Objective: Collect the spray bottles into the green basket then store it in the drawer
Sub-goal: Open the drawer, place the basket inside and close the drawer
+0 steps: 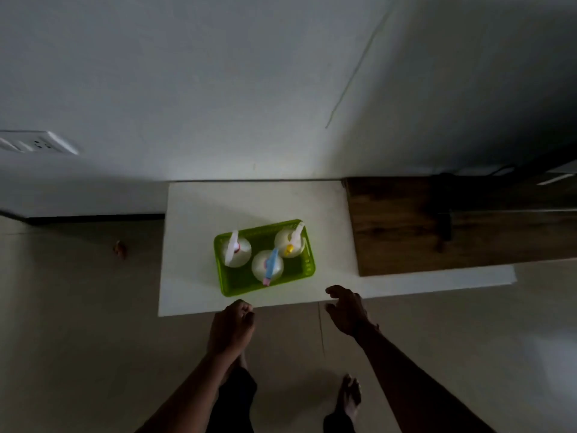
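The green basket stands on a white tabletop. Three white spray bottles stand upright inside it: one with a white trigger at the left, one with a blue and pink trigger at the front middle, one with a yellow nozzle at the back right. My left hand hovers at the table's front edge just below the basket, fingers curled, holding nothing. My right hand is to the basket's lower right, fingers apart and empty. No drawer can be made out.
A dark wooden unit adjoins the table on the right. A grey wall rises behind, with a switch plate at the left. Beige floor lies below, where my bare feet stand. The room is dim.
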